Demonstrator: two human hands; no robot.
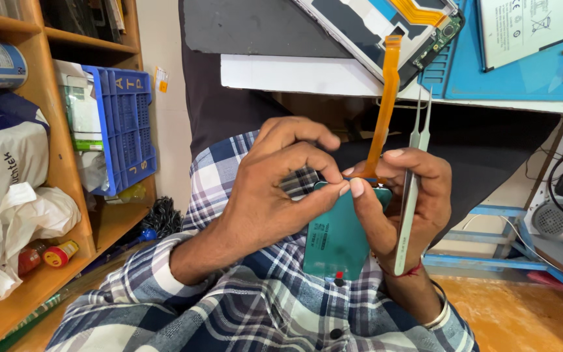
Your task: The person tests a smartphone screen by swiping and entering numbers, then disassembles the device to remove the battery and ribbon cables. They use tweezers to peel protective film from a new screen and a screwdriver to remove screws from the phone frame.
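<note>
While both hands meet at centre frame, the left hand (275,189) pinches the top edge of a teal flat part (337,241) with thumb and forefinger, other fingers curled above. Right hand (402,202) grips the same part from the right side, thumb pressed against the left thumb tip at the part's upper edge. Same right hand also has a pair of steel tweezers (412,189) tucked along its palm, tips pointing up, shut, holding nothing.

Orange flex ribbon (384,104) runs from where the fingertips meet up to an opened phone frame (386,29) lying at top centre on the blue-matted surface (522,78). White flat battery-like pack (522,29) sits top right on that mat.

Teal part hangs below the surface edge, over a plaid-shirted lap, centre of frame.

Left of frame: wooden shelf (60,130) with blue plastic crate (125,130), white bags, small bottles lower left. Right edge: cables and a grey round device, partly cut off.
</note>
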